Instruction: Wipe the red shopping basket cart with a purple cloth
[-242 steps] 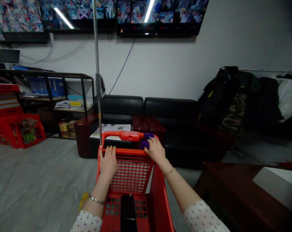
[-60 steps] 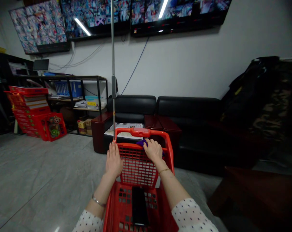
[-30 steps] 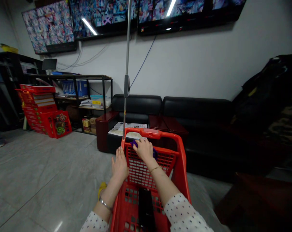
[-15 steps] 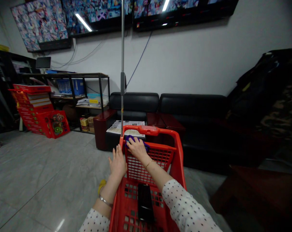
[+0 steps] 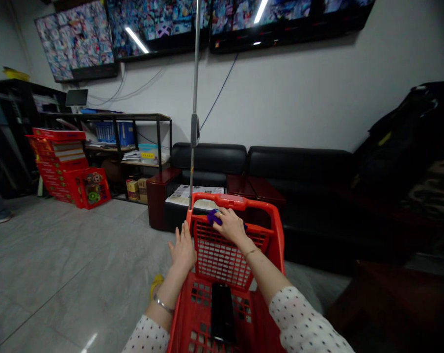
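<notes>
I had grey tiled floor [image 5: 60, 260] left of the red plastic basket [image 5: 278, 238], whose far rim [image 5: 232, 201] stood near the black leather sofa [image 5: 209, 156]. Stretched forward, my right grip [image 5: 230, 225] clasped the bunched purple cloth [image 5: 212, 216] at the red crossbar [image 5: 260, 229]; my left grip [image 5: 182, 251] lay spread against the left rim [image 5: 189, 216].

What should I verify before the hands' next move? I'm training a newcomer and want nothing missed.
1. Cloth in hand: ok, the right hand holds the purple cloth.
2. Support hand in place: ok, the left hand is against the left side of the red basket.
3. Sleeves clear of the cloth: ok, both end on the forearms.
4. No loose items in the basket: not ok, a black flat object lies inside.
5. Metal pole firmly fixed: cannot tell.
</notes>
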A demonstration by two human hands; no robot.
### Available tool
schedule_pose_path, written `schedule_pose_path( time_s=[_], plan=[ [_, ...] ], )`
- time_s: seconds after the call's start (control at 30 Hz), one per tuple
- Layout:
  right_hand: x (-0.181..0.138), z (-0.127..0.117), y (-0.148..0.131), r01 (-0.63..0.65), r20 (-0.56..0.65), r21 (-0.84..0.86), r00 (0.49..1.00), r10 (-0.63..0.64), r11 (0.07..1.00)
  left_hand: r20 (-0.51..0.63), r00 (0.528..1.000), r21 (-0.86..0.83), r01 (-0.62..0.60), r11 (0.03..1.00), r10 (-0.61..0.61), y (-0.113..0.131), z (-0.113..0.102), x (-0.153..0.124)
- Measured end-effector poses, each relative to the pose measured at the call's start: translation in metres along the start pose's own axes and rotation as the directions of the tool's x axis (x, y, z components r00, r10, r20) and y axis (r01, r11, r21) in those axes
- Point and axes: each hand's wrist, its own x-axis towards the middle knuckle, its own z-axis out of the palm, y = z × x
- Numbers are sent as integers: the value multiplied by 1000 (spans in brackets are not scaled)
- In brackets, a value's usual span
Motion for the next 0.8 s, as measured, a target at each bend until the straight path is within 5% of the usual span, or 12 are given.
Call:
schedule_pose_path(
  time_s=[0.13, 0.4, 0.7, 0.8],
  plan=[
    [-4, 2, 2, -16, -17, -14, 1000, 16, 1000, 42, 999, -43, -28, 999, 30, 1, -1, 2],
    [27, 17, -57, 165, 57, -26, 985, -163, 986, 29, 999, -35, -28, 999, 29, -3, 3, 6],
    [20, 18, -35, 384, 99, -32, 920, -379, 923, 45, 999, -56, 1, 998, 2, 2, -3, -2],
    [12, 11, -18, 357, 73, 5, 932, -356, 934, 42, 999, -64, -2, 998, 4, 1, -3, -3]
  ],
)
